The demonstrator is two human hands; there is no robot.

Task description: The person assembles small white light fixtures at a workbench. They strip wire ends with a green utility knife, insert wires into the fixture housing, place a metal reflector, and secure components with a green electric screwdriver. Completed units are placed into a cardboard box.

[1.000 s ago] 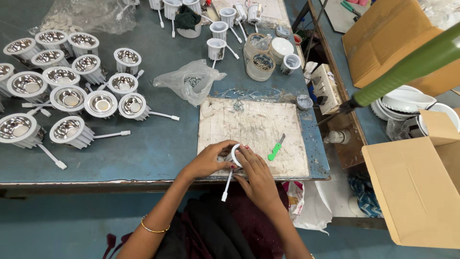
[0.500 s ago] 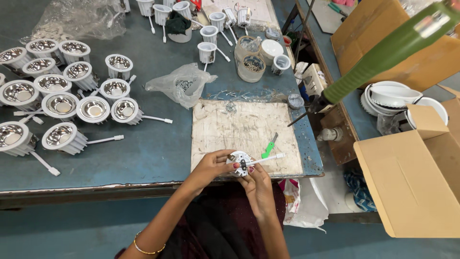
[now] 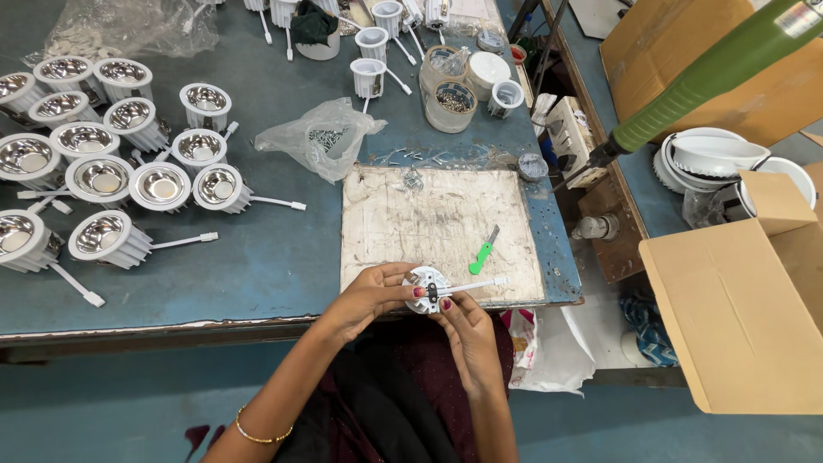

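Both hands hold a round white lamp housing (image 3: 426, 288) at the near edge of the surface (image 3: 257, 257), above the worn white board (image 3: 437, 227). The left hand (image 3: 364, 300) grasps its left rim; the right hand (image 3: 467, 330) pinches its centre. A white lead (image 3: 476, 284) projects rightward. A green-handled tool (image 3: 483, 254) lies nearby.

Left hand (image 3: 364, 296) covers the near left part of the round white lamp part (image 3: 426, 288); what the right hand (image 3: 467, 330) pinches on it is too small to tell. Lamp cups (image 3: 17, 86) at the tabletop's left edge are cut off by the frame. Green tool (image 3: 711, 73) runs out at top right. Contents of the clear bag (image 3: 321, 137) unreadable.
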